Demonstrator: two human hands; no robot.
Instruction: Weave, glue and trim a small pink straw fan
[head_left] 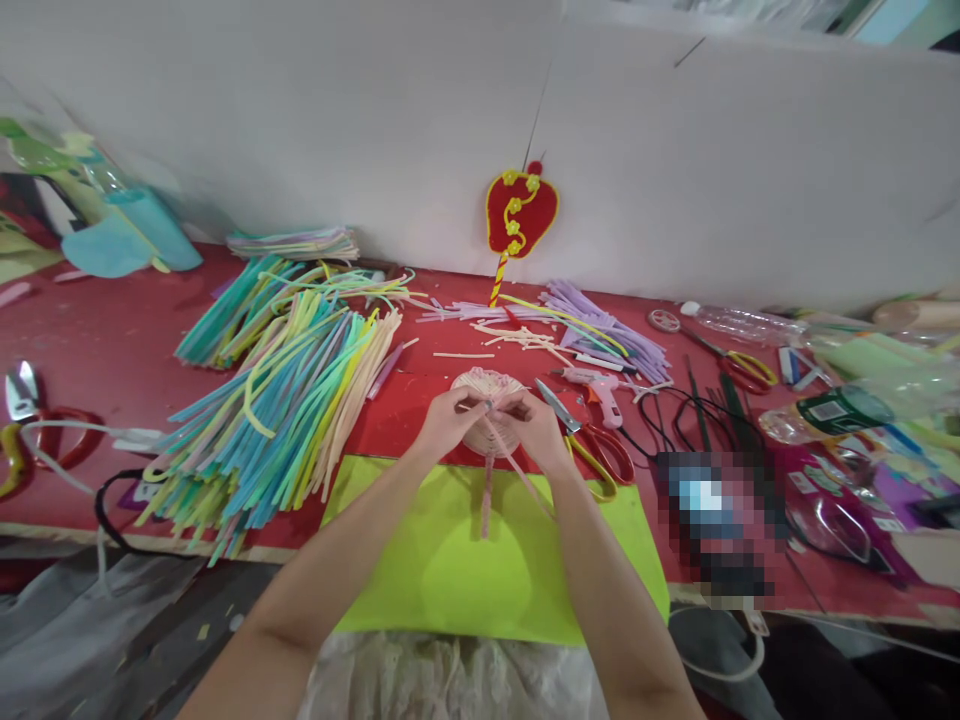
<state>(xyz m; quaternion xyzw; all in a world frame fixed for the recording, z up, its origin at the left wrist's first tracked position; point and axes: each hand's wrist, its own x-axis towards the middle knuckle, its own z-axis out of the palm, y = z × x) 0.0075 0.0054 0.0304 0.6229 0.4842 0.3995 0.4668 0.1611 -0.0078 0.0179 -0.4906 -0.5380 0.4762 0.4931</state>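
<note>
A round, pale pink fan made of pipe cleaners (pixel 491 437) lies on the table in front of me, its twisted pink handle (pixel 486 500) pointing towards me. Over its middle, my left hand (pixel 448 418) and my right hand (pixel 535 425) meet with pinched fingers. Between the fingertips is a pale pink pipe cleaner (pixel 514 462), whose loose end trails down to the right. Something small and greyish also shows at the fingertips, too small to name. Pink curls sit on the fan's far edge. My fingers hide part of its face.
Bundles of coloured pipe cleaners (pixel 292 400) lie left, purple ones (pixel 607 330) behind. Right of my hand are scissors (pixel 600 450) and a pink glue gun (pixel 596 385). A finished red fan (pixel 523 212) leans at the wall. A yellow-green mat (pixel 420 560) covers the front edge.
</note>
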